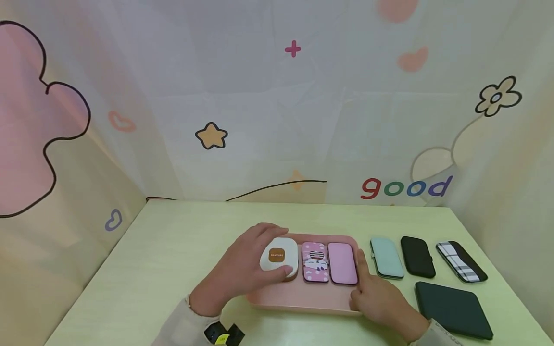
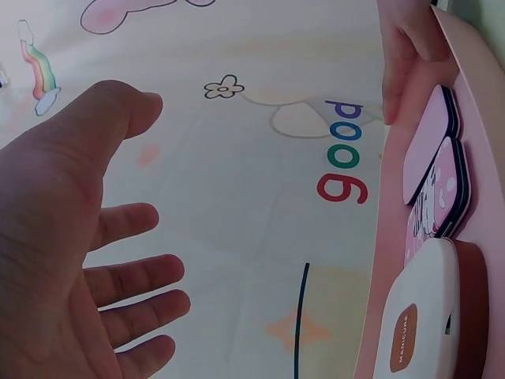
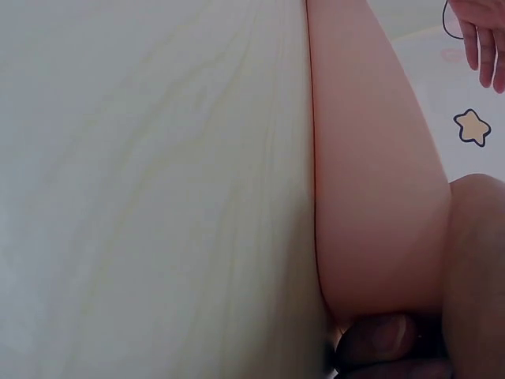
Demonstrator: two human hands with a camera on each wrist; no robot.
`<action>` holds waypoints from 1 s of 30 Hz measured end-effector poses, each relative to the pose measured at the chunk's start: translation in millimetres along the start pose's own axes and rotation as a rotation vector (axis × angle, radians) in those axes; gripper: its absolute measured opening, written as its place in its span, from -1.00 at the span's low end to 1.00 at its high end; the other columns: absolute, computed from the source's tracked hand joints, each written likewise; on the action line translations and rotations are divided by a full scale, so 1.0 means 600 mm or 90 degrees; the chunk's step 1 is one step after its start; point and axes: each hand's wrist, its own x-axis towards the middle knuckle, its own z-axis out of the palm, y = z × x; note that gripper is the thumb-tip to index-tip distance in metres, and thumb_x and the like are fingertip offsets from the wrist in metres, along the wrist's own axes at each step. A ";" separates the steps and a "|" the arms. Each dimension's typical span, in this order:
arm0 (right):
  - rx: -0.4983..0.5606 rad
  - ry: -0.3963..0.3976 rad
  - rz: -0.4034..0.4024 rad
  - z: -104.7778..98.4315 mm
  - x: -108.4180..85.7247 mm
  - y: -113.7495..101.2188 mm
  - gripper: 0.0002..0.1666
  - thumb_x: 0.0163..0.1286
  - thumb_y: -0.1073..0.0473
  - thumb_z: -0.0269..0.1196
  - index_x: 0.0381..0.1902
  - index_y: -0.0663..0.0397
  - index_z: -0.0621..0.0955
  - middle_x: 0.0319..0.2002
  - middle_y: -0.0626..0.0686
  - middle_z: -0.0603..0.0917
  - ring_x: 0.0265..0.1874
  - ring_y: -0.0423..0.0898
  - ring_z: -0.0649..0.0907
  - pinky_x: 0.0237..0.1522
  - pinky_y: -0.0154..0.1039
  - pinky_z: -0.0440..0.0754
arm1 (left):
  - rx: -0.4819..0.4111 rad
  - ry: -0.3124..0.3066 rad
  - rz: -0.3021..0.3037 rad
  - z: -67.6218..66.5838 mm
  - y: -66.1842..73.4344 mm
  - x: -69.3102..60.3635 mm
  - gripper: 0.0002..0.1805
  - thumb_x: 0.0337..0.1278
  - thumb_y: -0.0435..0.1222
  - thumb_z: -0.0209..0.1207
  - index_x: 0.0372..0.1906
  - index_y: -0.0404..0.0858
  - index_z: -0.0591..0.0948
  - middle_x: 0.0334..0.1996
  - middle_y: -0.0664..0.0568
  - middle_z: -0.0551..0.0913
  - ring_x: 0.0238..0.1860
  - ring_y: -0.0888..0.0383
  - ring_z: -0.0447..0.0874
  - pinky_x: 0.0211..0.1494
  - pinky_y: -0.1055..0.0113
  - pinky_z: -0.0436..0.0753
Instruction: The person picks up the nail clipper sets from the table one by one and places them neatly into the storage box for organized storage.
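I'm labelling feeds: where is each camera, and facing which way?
Head: on the head, facing forward and down at the tray; left hand and right hand show.
Left wrist: on that wrist, facing the backdrop and tray; both hands show.
Right wrist: on that wrist, facing the table and tray; parts of both hands show.
Shared: head and left wrist show the white MANICURE case.

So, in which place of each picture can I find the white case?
Head: the white case is below the picture's centre, in the left end of the pink tray.
Left wrist: bottom right corner, cut by the lower edge.
Right wrist: not in it.
Shared landmark: the pink tray, visible in all three.
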 end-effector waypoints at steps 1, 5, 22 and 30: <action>0.001 -0.001 0.000 0.000 0.000 0.000 0.21 0.29 0.10 0.12 0.59 0.10 -0.41 -0.62 -0.05 0.52 -0.63 -0.10 0.46 -0.57 -0.18 0.34 | 0.000 -0.002 0.001 -0.001 0.002 0.000 -0.25 0.05 0.16 0.35 0.37 0.05 0.47 0.28 0.20 0.48 0.30 0.18 0.46 0.32 0.10 0.51; 0.002 0.000 -0.003 0.001 0.000 0.000 0.21 0.29 0.11 0.12 0.59 0.10 -0.41 -0.62 -0.05 0.51 -0.64 -0.10 0.46 -0.58 -0.18 0.34 | 0.001 -0.005 0.010 -0.003 0.007 0.000 -0.28 0.06 0.16 0.34 0.33 0.04 0.50 0.28 0.20 0.48 0.30 0.18 0.46 0.32 0.10 0.51; -0.008 -0.003 0.013 -0.002 0.000 0.000 0.19 0.30 0.11 0.11 0.59 0.09 -0.40 -0.64 -0.03 0.51 -0.66 -0.09 0.45 -0.59 -0.19 0.33 | -0.019 0.022 0.043 -0.004 0.015 0.000 -0.38 0.06 0.18 0.32 0.24 0.10 0.54 0.22 0.26 0.50 0.28 0.25 0.46 0.28 0.16 0.53; -0.006 -0.004 0.005 0.000 0.000 0.000 0.18 0.32 0.10 0.10 0.59 0.09 -0.41 -0.63 -0.05 0.51 -0.65 -0.09 0.45 -0.57 -0.18 0.34 | -0.010 0.026 0.034 -0.003 0.015 -0.005 -0.36 0.04 0.16 0.35 0.24 0.06 0.54 0.21 0.26 0.51 0.26 0.26 0.47 0.28 0.17 0.53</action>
